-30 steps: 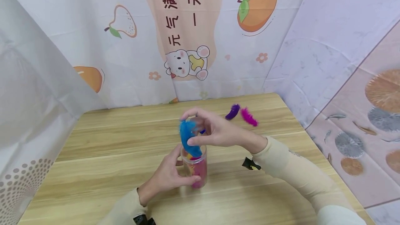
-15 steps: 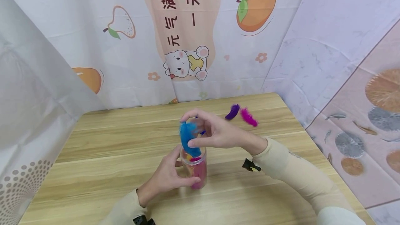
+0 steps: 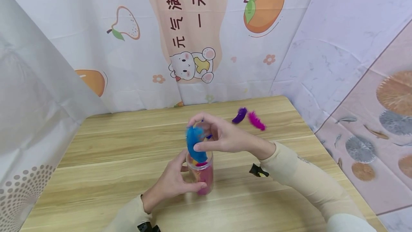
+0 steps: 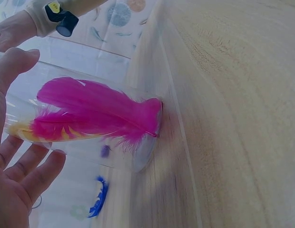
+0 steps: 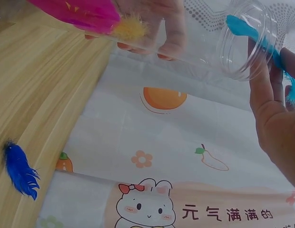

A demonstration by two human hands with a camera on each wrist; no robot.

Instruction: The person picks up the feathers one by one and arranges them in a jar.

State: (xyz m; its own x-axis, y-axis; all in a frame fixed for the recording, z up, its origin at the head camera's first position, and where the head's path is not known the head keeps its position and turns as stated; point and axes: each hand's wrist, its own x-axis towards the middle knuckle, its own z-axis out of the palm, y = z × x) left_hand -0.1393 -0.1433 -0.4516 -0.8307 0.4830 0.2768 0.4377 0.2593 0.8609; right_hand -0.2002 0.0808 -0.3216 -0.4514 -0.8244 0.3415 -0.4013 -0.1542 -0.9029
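Note:
My left hand (image 3: pixel 175 180) holds a clear plastic jar (image 3: pixel 210 180) upright on the wooden table, thumb on the near side and fingers round the far side. Inside lie bright pink feathers (image 4: pixel 95 107) and a yellow feather (image 5: pixel 131 28). Above the jar's mouth, my right hand (image 3: pixel 225 135) pinches a light blue feather (image 3: pixel 194 144) between thumb and fingers. The feather's lower end dips into the open rim, as the right wrist view also shows.
A purple feather (image 3: pixel 239 115) and a pink feather (image 3: pixel 256 121) lie on the table (image 3: pixel 116 146) at the back right. Behind the jar is a dark blue feather (image 5: pixel 21 171), mostly hidden by the right hand in the head view. A printed curtain (image 3: pixel 135 63) hangs behind the table.
The top of the light blue feather has dropped slightly toward the jar in my right hand. My left hand keeps its hold on the jar with hardly any movement.

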